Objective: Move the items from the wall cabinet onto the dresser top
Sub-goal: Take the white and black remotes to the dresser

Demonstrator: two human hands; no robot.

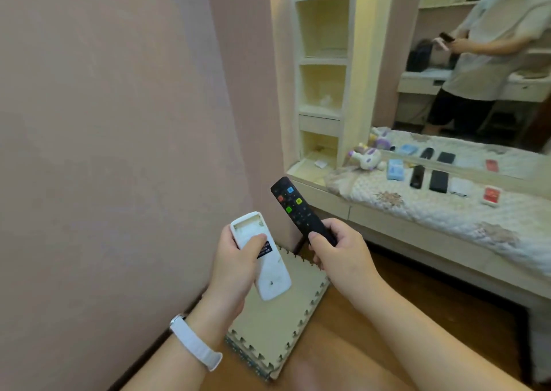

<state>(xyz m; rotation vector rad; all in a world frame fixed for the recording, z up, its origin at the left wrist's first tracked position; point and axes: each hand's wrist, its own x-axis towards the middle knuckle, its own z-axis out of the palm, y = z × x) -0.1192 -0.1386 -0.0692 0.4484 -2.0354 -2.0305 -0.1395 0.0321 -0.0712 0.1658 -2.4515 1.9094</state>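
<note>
Left hand (235, 259) is gripping a white remote (268, 274) back side up, thumb pressing across its middle. Right hand (337, 250) is holding a black remote (298, 208) by its lower end, coloured buttons facing up. Both are hanging in the air by the wall, well apart from the dresser top (447, 214) off to the right. Looks like the carry is happening now, so I'd be aiming for the bare quilted patch in front of the blue box (395, 170) and red item (491, 195), laying each flat without bumping that row.
</note>
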